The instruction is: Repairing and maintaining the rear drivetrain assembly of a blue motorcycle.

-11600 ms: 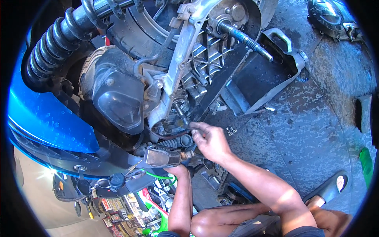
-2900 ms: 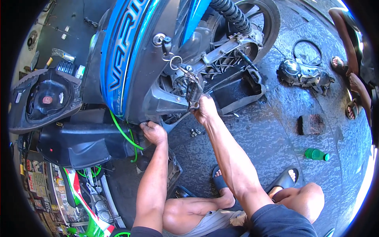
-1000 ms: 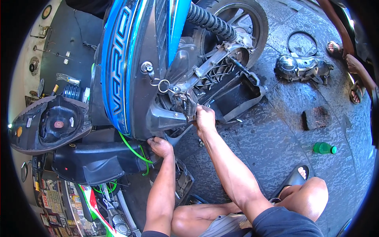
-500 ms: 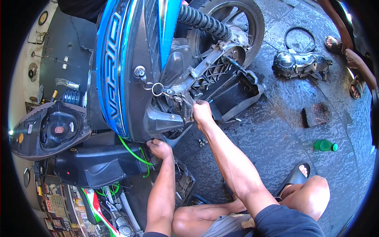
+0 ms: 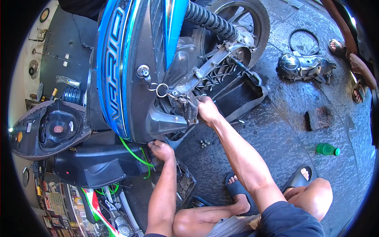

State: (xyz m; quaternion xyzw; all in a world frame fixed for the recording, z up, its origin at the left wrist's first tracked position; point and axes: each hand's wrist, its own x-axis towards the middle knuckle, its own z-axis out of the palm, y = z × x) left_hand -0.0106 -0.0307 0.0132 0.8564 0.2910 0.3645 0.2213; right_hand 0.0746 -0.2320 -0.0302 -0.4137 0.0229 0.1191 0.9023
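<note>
A blue and black scooter fills the upper middle, its body tilted and its rear wheel at the top. My left hand is closed, its fingers curled at the lower edge of the dark body panel. My right hand is closed beside the exposed engine parts, its fingertips partly hidden; what they hold I cannot make out. Between the hands juts a grey plastic cover. A key ring hangs from the key in the lock, just above the right hand's level.
On the dark floor at right lie an engine casing, a black belt, a dark block and a green bottle. Small nuts lie below my right hand. A removed seat is at left. Another person's hand shows far right.
My right forearm has swung a little to the right, and a sandalled foot now shows beneath it. Most of the view has shifted slightly right. Both hands keep to the same parts.
</note>
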